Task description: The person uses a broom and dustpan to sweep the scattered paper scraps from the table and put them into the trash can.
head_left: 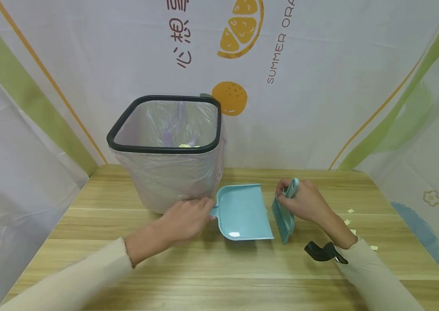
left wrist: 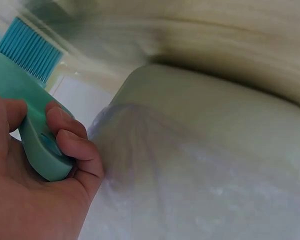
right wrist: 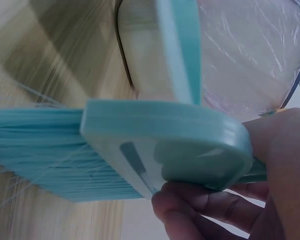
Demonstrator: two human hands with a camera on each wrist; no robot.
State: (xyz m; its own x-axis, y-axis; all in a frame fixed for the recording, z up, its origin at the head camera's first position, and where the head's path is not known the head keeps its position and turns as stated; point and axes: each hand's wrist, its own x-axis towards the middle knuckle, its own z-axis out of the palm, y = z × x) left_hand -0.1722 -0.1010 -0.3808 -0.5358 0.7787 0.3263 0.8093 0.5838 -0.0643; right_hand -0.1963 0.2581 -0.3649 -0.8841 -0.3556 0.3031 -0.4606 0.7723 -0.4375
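My left hand (head_left: 188, 220) grips the short handle of a light blue dustpan (head_left: 243, 211), whose flat lip faces right. In the left wrist view the fingers curl round the handle (left wrist: 45, 155). To the right, a matching hand brush (head_left: 287, 220) is held by my right hand (head_left: 305, 201), its bristles pointing left and down beside the dustpan's lip. The right wrist view shows thumb and fingers on the brush's body (right wrist: 190, 145), with the bristles (right wrist: 55, 155) stretching left. No scraps show in the pan.
Just behind my left hand stands a bin (head_left: 173, 177) with a black rim and clear liner; pale yellow bits (head_left: 188, 146) lie inside. Several pale scraps (head_left: 353, 232) are scattered on the wooden table (head_left: 188, 276) near my right forearm. A printed curtain (head_left: 305, 112) hangs behind.
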